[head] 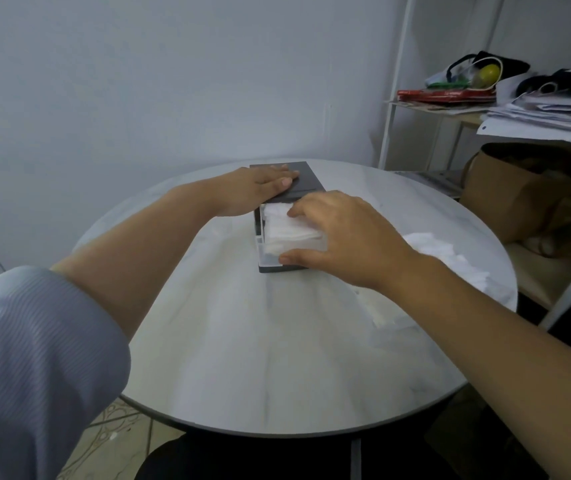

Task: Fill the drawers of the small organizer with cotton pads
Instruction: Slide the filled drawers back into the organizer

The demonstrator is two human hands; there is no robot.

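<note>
While my left hand (259, 190) lies flat on the lid of the small organizer (308, 183), fingers straight and together and holding nothing, it pins the dark box to the table (242, 341). Just in front of it the clear drawer (266, 258) stands pulled out toward me, and the cotton pads (287, 230) inside are heaped up to its rim, a little rumpled. My right hand (346, 233) is spread wide over that drawer: the thumb sits against the front wall and the fingers (297, 211) lie on top of the stack, pressing it down, not pinching anything. Farther right, the loose pile (450, 258) of pads waits on the table, close to the edge.

I judge this drawer is about full and needs closing. The risk is the height of the stack: if I push it in while the pads stand proud, the top ones may catch on the organizer's frame, bunch up and jam the drawer, or spill out. If my left hand eases off, the whole box could slide away. My right forearm passes over the loose pile, so a careless sweep could knock pads off the table.
</note>
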